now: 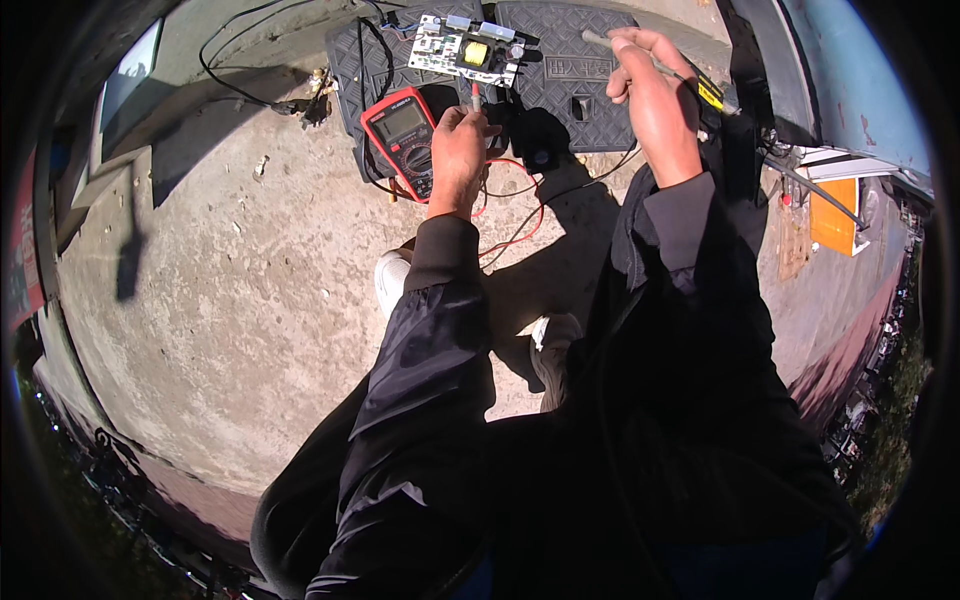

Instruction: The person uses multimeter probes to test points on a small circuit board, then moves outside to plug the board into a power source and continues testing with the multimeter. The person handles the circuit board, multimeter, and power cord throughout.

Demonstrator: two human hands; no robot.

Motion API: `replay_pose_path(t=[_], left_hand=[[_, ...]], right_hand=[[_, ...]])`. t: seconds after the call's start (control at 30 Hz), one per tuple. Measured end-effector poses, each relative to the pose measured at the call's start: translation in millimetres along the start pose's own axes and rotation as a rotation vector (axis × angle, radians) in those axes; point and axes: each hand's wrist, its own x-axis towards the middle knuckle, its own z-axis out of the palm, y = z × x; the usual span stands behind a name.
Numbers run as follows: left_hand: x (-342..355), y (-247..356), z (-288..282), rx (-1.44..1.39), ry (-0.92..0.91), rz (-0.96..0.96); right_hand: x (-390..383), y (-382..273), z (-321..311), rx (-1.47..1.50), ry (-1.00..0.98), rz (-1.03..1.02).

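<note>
My left hand (pixel 459 150) is closed on a red test probe (pixel 477 97), whose tip points up at the near edge of a circuit board (pixel 437 50). The white board carries a yellow-wound transformer (pixel 475 54) and several metal heat sinks. Just left of that hand, a red multimeter (pixel 385 150) leans at a tilt; its display is too small to read. Up and to the right, my right hand (pixel 655 105) is closed around a slim stick-like tool (pixel 597 38) with a pale grey end. A yellow-and-black part (pixel 710 92) lines up with it behind the fingers.
The board rests across dark ribbed plates (pixel 580 70). Red and black leads (pixel 540 215) loop below the hands over concrete ground (pixel 230 300). A black cable (pixel 205 60) curves at upper left. An orange panel (pixel 835 215) stands right, and my shoes (pixel 392 280) are below.
</note>
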Motion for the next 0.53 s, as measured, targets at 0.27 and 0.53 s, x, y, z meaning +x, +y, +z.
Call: replay_pose_path(t=[0.27,0.53], left_hand=[[-0.1,-12.4,5.1,0.026,-0.142,-0.031],[6.4,-18.0,1.3,0.021,-0.213,-0.055]], right_hand=[[0.5,-0.4,-0.2,-0.014,0.002,-0.001],[0.8,-2.4,3.8,-0.039,-0.013,0.043]])
